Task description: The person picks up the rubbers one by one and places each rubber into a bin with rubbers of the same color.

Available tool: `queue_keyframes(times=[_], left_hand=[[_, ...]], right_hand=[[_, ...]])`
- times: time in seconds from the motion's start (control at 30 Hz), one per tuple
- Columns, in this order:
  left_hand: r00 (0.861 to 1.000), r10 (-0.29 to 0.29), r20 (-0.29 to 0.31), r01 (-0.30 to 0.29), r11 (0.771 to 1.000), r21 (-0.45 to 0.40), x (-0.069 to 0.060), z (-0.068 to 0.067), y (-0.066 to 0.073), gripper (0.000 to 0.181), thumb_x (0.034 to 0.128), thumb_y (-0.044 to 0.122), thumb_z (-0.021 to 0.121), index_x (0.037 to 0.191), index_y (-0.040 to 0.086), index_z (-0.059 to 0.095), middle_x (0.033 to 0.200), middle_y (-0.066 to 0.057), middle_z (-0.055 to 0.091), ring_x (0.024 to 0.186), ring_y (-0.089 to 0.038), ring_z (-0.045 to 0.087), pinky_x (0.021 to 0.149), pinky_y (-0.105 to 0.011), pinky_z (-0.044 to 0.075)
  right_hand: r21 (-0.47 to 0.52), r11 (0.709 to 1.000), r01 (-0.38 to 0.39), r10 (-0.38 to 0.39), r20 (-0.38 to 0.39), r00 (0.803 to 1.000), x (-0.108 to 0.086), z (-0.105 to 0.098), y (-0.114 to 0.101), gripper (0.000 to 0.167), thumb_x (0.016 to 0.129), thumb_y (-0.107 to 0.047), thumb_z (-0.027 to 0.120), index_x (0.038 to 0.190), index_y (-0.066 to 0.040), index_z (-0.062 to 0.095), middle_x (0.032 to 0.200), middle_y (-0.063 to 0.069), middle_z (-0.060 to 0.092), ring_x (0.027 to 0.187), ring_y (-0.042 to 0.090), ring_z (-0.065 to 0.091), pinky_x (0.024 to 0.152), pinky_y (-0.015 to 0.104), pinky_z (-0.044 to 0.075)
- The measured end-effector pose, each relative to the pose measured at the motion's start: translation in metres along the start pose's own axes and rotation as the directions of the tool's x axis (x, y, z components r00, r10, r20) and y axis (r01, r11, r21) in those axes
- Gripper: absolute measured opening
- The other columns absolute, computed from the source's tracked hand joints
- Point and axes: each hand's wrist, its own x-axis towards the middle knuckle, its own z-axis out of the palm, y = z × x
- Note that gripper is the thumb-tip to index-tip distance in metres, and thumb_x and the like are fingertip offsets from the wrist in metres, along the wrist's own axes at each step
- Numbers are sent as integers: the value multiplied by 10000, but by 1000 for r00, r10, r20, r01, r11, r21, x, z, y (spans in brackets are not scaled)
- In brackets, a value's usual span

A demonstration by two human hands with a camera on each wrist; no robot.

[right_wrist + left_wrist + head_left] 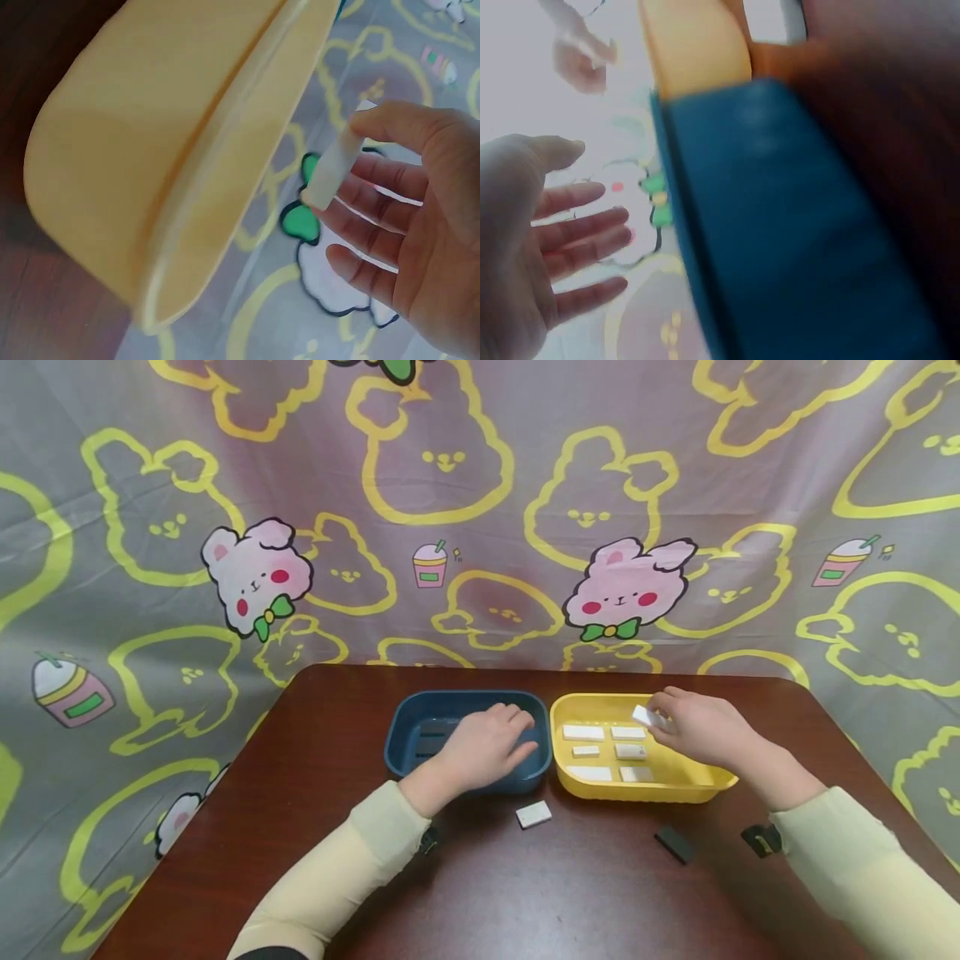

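Over the yellow bin, my right hand pinches a small white rectangular block between thumb and fingers. Several white blocks of different sizes lie flat inside that bin. My left hand hovers above the dark blue bin, its fingers spread and loosely bent. Nothing is in its grasp, as the left wrist view shows. Dark blocks lie in the blue bin, partly hidden behind the left hand.
In front of the bins, a white block and a black block lie on the brown table. The two bins stand side by side. Behind the table hangs a grey cloth with cartoon prints.
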Motion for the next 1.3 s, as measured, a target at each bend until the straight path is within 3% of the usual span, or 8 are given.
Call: queue_keyframes(times=[0.1,0.2,0.37,0.47,0.6,0.7,1.07,1.3], left_hand=[[993,116,13,-116,993,5,6,8,15,306,965,349,595,1164,118,627,1071,-10,620,964,-141,570,800,-283,503],[975,219,25,-219,975,28,11,17,28,282,970,320,589,1172,126,630,1096,-1,621,1009,-135,573,843,-272,485],[948,297,110,-303,952,41,16,27,45,281,968,315,598,1197,155,629,1113,28,641,1027,-106,578,906,-242,450],[941,301,157,-311,949,45,16,32,49,274,974,289,587,1217,168,628,1133,43,658,1044,-99,587,949,-256,426],[943,281,178,-298,952,76,17,36,51,260,980,216,576,1231,184,635,1156,61,667,1060,-88,593,962,-263,416],[944,275,179,-294,952,89,19,37,50,267,976,167,582,1235,192,643,1155,72,668,1059,-75,593,962,-245,412],[946,270,178,-282,958,43,20,38,48,302,961,135,604,1254,186,652,1126,63,683,1007,-62,609,924,-196,430],[948,260,184,-268,963,23,19,38,49,316,950,122,619,1259,180,649,1121,59,682,996,-58,608,905,-179,437]], right_hand=[[-17,999,-37,38,62,997,8,5,12,264,835,-215,753,1019,-51,659,817,-3,562,661,150,512,593,360,479],[-40,999,-33,37,101,994,15,10,23,252,827,-177,759,1024,-44,677,849,26,602,721,199,553,672,431,506],[-69,997,-30,41,160,986,24,21,36,235,832,-112,735,1045,-20,698,993,149,670,953,361,610,824,525,487],[-85,995,-43,58,184,981,27,28,40,189,845,-94,701,1021,-25,706,960,136,664,922,338,608,836,517,480],[-116,993,-20,40,180,983,29,38,43,11,863,-66,652,854,-69,659,765,35,562,697,218,515,681,425,472],[-135,991,-1,25,178,984,30,45,45,117,881,-59,630,781,-96,584,714,19,519,648,199,457,618,388,423],[-153,988,-3,28,165,986,30,56,49,142,860,-28,621,756,-107,568,726,33,558,652,216,477,616,403,434],[-115,993,-32,54,193,980,30,60,48,39,892,-49,600,855,-47,612,796,64,592,704,230,501,671,423,449]])
